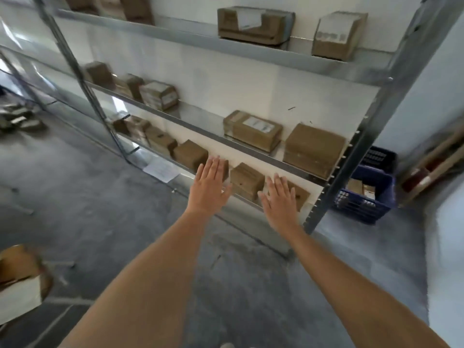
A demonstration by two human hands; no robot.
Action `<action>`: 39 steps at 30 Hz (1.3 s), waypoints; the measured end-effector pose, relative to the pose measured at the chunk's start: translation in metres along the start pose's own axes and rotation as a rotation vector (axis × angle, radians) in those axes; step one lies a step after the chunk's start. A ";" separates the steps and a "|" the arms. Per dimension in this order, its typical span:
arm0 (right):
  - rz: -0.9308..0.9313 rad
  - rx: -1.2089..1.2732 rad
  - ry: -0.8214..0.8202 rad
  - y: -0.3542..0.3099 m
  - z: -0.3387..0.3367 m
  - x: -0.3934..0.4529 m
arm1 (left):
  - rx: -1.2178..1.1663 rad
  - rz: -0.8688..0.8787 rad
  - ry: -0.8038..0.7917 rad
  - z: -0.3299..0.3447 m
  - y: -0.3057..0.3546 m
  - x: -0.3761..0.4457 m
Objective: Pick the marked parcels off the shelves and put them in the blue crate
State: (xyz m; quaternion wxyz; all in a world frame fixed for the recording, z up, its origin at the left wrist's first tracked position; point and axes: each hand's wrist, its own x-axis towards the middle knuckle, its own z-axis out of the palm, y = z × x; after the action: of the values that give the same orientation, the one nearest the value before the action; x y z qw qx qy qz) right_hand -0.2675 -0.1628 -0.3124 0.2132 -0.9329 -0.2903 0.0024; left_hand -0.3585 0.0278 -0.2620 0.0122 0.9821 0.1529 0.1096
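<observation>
My left hand [209, 188] and my right hand [278, 198] are both stretched out ahead of me, palms down, fingers straight and lightly spread, holding nothing. They sit either side of a small brown parcel [246, 180] on the lowest visible shelf [241, 197], which reads to me as lining up for a two-handed lift of that box. The left hand overlaps the corner of another brown box [224, 168] just behind its fingers, and the right hand partly covers a flatter box [300, 195] at the shelf's right end; I cannot tell whether either hand is touching cardboard or only hovering in front of it. Further left along the same shelf more brown boxes stand in a row. The shelf above carries a labelled parcel [253, 130] with a white sticker on top and a larger plain box [313, 149] just beside it; the view is too blurred for me to say which parcels carry the mark. The blue crate [364, 204] stands on the grey floor just right of the metal upright [376, 121], with a few parcels already inside, so anything lifted here needs only a short swing rightward round that post. A white sheet of paper [162, 169] lies at the foot of the rack.
</observation>
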 end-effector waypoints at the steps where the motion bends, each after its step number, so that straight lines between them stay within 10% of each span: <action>1: -0.022 0.007 -0.003 -0.012 0.006 0.015 | 0.009 -0.025 0.007 -0.001 -0.018 0.006; 13: -0.006 0.080 -0.007 -0.022 0.043 0.197 | -0.025 -0.157 -0.033 0.037 -0.087 0.159; 27: 0.704 0.534 0.214 0.030 0.058 0.369 | -0.257 -0.196 -0.321 0.128 -0.128 0.378; 39: 1.146 0.733 0.515 0.035 0.081 0.398 | -1.020 -0.406 -0.695 0.192 -0.118 0.486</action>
State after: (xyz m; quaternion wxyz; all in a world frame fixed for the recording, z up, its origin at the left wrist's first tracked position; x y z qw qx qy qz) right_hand 0.0717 0.0597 -0.3525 0.5389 -0.7779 0.3229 -0.0090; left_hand 0.1004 0.2896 -0.3531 0.5464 0.7827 0.2514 -0.1603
